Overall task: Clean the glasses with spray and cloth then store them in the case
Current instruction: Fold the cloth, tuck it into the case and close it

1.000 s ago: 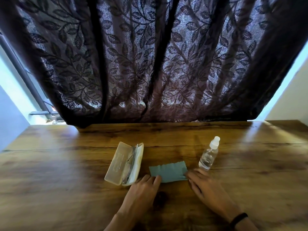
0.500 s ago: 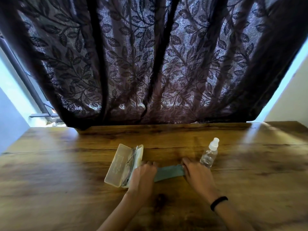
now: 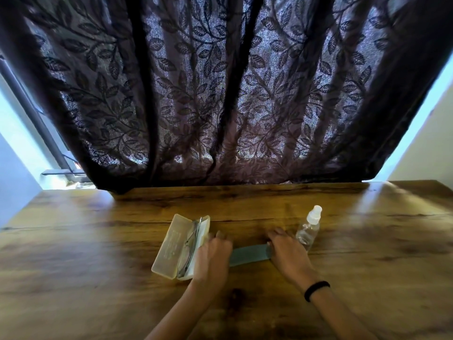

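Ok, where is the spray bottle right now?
In the head view, the spray bottle stands upright on the table, just right of the right hand and the cloth.

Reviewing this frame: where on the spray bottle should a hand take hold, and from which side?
Round the clear body of the spray bottle, below its white cap, coming from the cloth side, where the right hand lies. It stands upright, and the body is its widest part.
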The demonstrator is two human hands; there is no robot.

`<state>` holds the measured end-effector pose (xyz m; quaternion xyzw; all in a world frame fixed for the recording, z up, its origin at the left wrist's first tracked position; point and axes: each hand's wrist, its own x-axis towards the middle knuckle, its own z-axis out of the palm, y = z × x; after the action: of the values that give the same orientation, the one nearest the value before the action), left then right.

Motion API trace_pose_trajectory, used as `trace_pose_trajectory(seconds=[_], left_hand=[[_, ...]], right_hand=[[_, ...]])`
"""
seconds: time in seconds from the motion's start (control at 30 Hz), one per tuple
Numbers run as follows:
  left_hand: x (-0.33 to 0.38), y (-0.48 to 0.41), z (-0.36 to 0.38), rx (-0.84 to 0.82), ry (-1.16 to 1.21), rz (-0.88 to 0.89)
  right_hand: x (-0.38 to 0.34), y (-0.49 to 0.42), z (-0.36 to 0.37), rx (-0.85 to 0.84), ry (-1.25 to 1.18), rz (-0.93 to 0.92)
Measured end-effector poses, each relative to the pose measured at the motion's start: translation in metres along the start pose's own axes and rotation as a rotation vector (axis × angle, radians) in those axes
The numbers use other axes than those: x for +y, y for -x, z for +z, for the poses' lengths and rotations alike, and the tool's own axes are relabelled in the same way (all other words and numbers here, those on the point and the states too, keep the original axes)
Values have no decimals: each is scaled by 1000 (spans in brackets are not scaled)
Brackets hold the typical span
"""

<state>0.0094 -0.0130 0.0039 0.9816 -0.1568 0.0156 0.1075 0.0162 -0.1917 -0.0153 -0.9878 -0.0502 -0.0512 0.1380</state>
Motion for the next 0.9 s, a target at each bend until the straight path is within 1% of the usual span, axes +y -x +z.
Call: trace_pose_trajectory(seconds=[0.1, 0.2, 0.4, 0.47, 0.57, 0.67, 0.77, 0.9], left_hand=[[12, 10, 6, 24, 31, 91], [27, 19, 12, -22, 73, 150], [37, 25, 21, -178, 37, 108], [37, 25, 23, -199, 27, 96], [36, 26, 25, -187, 25, 96], [33, 27, 27, -166, 32, 95], [31, 30, 31, -151, 40, 100], [27, 37, 34, -128, 64, 114]], right_hand=[[2, -1, 0, -68, -20, 4], [3, -3, 1, -113, -12, -5], [3, -4, -1, -90, -56, 14], [4, -4, -3, -88, -75, 17], [3, -3, -5, -97, -138, 39], [1, -3, -10, -118, -255, 100], [-2, -6, -15, -103, -378, 154], [-10, -11, -18, -108, -492, 177]])
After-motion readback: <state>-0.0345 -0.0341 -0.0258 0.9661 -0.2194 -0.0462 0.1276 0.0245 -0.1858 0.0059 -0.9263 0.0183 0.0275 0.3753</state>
